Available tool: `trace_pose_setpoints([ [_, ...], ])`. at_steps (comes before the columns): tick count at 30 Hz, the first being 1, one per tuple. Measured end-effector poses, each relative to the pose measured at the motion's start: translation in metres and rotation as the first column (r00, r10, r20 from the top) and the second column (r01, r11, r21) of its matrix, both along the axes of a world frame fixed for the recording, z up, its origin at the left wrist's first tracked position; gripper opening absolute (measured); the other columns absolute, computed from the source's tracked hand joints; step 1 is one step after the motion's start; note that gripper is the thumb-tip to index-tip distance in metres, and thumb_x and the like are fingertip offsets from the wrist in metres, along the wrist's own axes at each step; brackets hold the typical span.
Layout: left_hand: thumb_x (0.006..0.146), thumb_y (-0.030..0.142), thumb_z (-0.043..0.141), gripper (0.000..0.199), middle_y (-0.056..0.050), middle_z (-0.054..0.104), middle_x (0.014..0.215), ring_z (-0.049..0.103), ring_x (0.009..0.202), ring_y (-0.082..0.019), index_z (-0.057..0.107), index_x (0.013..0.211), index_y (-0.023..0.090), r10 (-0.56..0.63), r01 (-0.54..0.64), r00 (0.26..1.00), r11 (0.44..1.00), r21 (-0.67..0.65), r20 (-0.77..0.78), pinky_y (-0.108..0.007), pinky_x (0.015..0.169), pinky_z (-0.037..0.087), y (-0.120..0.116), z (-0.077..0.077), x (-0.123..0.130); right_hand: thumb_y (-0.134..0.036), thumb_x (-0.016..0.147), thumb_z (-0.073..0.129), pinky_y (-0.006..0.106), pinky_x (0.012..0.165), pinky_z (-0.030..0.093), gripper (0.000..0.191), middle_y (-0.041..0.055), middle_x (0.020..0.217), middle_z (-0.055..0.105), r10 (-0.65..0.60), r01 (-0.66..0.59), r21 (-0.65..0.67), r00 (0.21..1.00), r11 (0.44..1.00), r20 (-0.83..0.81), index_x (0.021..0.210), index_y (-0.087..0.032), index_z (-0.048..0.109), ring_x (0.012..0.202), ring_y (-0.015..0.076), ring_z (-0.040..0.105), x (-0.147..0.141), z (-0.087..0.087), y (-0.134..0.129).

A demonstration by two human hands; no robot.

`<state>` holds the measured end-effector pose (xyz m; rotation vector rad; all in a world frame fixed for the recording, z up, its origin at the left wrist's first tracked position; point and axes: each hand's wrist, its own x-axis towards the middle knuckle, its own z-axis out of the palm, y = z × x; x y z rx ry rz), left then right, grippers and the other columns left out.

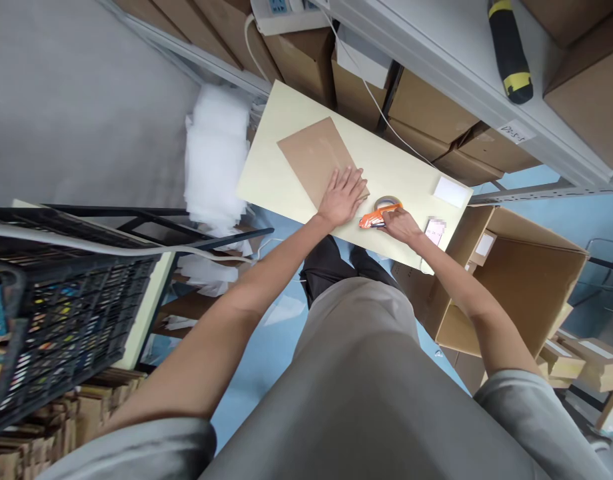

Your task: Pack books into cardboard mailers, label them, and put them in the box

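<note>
A flat brown cardboard sheet or mailer [311, 157] lies on the pale tabletop [266, 163]. My left hand [342, 197] rests on its right end, palm down with the fingers stretched out. To the right, my right hand [399, 223] is closed around an orange tape dispenser [374, 219] with a roll of tape in it. The dispenser is at the table's near side, a little apart from the brown sheet. A phone [435, 230] lies just right of my right hand, and a small white card or label stack [450, 191] sits at the table's far right corner.
Cardboard boxes [426, 110] line the shelf behind the table, with a white cable hanging across them. An open carton [516, 280] stands right of the table. White wrapping sheets [216, 153] are at the left, near a black crate [76, 320]. A black-yellow handled tool [510, 53] lies on the upper shelf.
</note>
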<state>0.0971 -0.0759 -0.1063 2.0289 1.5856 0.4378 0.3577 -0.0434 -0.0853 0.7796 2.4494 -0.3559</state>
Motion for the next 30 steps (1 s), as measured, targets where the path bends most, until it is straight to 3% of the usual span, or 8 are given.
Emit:
trace_pose_setpoints([
  [7, 0.112, 0.04, 0.045, 0.067, -0.012, 0.033, 0.19, 0.017, 0.181, -0.037, 0.05, 0.175, 0.019, -0.128, 0.127, 0.991, 0.992, -0.017, -0.042, -0.066, 0.149, 0.005, -0.023, 0.002, -0.005, -0.046, 0.122, 0.041, 0.044, 0.11, 0.045, 0.053, 0.0294, 0.123, 0.082, 0.126, -0.126, -0.026, 0.992, 0.992, 0.002, 0.136, -0.001, 0.065, 0.114, 0.0376, 0.078, 0.003, 0.002, -0.018],
  [15, 0.109, 0.039, 0.051, 0.065, -0.009, 0.039, 0.188, 0.024, 0.18, -0.035, 0.053, 0.173, 0.026, -0.241, 0.241, 0.97, 0.97, -0.002, -0.009, -0.064, 0.149, 0.011, -0.04, -0.002, -0.014, -0.043, 0.12, 0.047, 0.045, 0.105, 0.045, 0.046, 0.0312, 0.118, 0.083, -0.059, 0.046, 0.094, 0.988, 0.995, 0.141, 0.131, -0.002, 0.065, 0.107, 0.0393, 0.078, 0.089, 0.017, 0.008],
  [17, 0.108, 0.04, 0.052, 0.067, -0.008, 0.039, 0.188, 0.023, 0.18, -0.035, 0.053, 0.174, 0.027, -0.24, 0.24, 0.971, 0.971, -0.007, -0.016, -0.064, 0.149, 0.01, -0.04, -0.003, -0.016, -0.044, 0.12, 0.049, 0.045, 0.105, 0.045, 0.047, 0.0312, 0.119, 0.083, -0.08, 0.066, 0.11, 0.988, 0.992, 0.13, 0.133, -0.002, 0.063, 0.109, 0.0402, 0.078, 0.099, 0.02, 0.012],
  [20, 0.106, 0.041, 0.055, 0.067, -0.007, 0.041, 0.187, 0.024, 0.18, -0.036, 0.056, 0.172, 0.029, -0.244, 0.244, 0.97, 0.97, -0.002, -0.011, -0.064, 0.149, 0.01, -0.039, -0.004, -0.019, -0.044, 0.12, 0.047, 0.045, 0.107, 0.045, 0.051, 0.0324, 0.123, 0.082, -0.145, 0.13, 0.14, 0.984, 0.982, 0.1, 0.139, 0.001, 0.06, 0.114, 0.0408, 0.077, 0.088, 0.022, 0.013],
  [25, 0.102, 0.037, 0.057, 0.066, -0.012, 0.044, 0.185, 0.027, 0.179, -0.038, 0.062, 0.166, 0.022, -0.277, 0.278, 0.959, 0.961, -0.005, -0.064, -0.066, 0.148, 0.012, -0.037, 0.0, -0.018, -0.045, 0.119, 0.043, 0.05, 0.113, 0.045, 0.062, 0.0357, 0.126, 0.08, -0.264, 0.252, 0.162, 0.963, 0.954, 0.056, 0.151, 0.008, 0.052, 0.113, 0.0424, 0.079, 0.043, 0.022, 0.01],
  [30, 0.109, 0.041, 0.053, 0.055, -0.021, 0.053, 0.178, 0.035, 0.175, -0.042, 0.071, 0.153, 0.014, -0.187, 0.189, 0.979, 0.982, 0.012, -0.082, -0.072, 0.147, 0.017, -0.04, 0.006, 0.001, -0.043, 0.118, 0.043, 0.05, 0.105, 0.052, 0.066, 0.0391, 0.125, 0.079, -0.369, 0.361, 0.107, 0.927, 0.926, 0.064, 0.155, 0.011, 0.048, 0.113, 0.0448, 0.081, -0.002, 0.03, 0.004],
])
